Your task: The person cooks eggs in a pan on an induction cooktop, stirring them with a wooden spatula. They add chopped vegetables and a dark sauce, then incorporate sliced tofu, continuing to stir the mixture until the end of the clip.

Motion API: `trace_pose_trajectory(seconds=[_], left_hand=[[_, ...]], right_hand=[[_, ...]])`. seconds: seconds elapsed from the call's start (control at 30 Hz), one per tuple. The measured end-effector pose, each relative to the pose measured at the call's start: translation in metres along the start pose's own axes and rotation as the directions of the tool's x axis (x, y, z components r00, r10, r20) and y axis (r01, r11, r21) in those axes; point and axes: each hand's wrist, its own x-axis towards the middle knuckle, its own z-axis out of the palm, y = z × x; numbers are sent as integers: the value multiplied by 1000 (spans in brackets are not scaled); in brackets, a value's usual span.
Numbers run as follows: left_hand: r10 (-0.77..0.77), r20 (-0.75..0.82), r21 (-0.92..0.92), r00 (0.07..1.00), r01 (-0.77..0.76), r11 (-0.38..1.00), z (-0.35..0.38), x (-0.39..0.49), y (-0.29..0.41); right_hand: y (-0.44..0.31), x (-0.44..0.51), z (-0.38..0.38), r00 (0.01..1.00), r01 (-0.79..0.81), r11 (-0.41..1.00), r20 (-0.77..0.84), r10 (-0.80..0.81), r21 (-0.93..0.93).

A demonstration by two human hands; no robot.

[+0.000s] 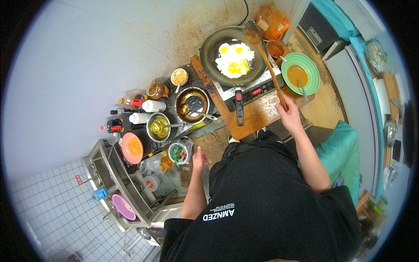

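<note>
My right hand [290, 114] grips the lower handle of a long wooden spatula [270, 67]. The spatula's broad head rests over the right rim of a black frying pan [209, 65]. Fried eggs [235, 62] lie in the pan, with set whites and several yellow yolk patches. The pan sits on an induction cooker [262, 88] with a lit red display, its black handle [240, 108] pointing towards me. My left hand [199, 159] hangs low at my left side, thumb apart from the fingers, with nothing seen in it. A lined waste bin [180, 154] is close by it.
A green bowl [313, 67] of brown sauce with a spoon stands right of the cooker. To the left are an oil pan [183, 98] with a ladle, a metal bowl [158, 119] of oil, sauce bottles [154, 105], and a pink bowl [128, 154] of orange contents.
</note>
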Motion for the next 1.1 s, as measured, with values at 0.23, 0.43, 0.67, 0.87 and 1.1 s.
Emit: trace_pose_trajectory(seconds=[0.23,0.43,0.67,0.87,1.1], left_hand=[[120,405,-89,906,-92,992,114,-15,102],[51,622,-273,782,155,949,222,-26,165],[-70,550,-206,832,217,954,234,-40,176],[-131,506,-209,853,268,940,242,-38,177],[-35,543,-276,839,217,936,247,-22,182]], right_hand=[[-15,-8,-8,957,-238,966,194,214,106],[-37,-11,-17,891,-432,881,240,384,192],[-11,3,-36,922,-378,917,144,361,123],[2,45,-61,987,-70,951,115,109,-301],[-114,96,-88,977,170,417,208,48,-893]])
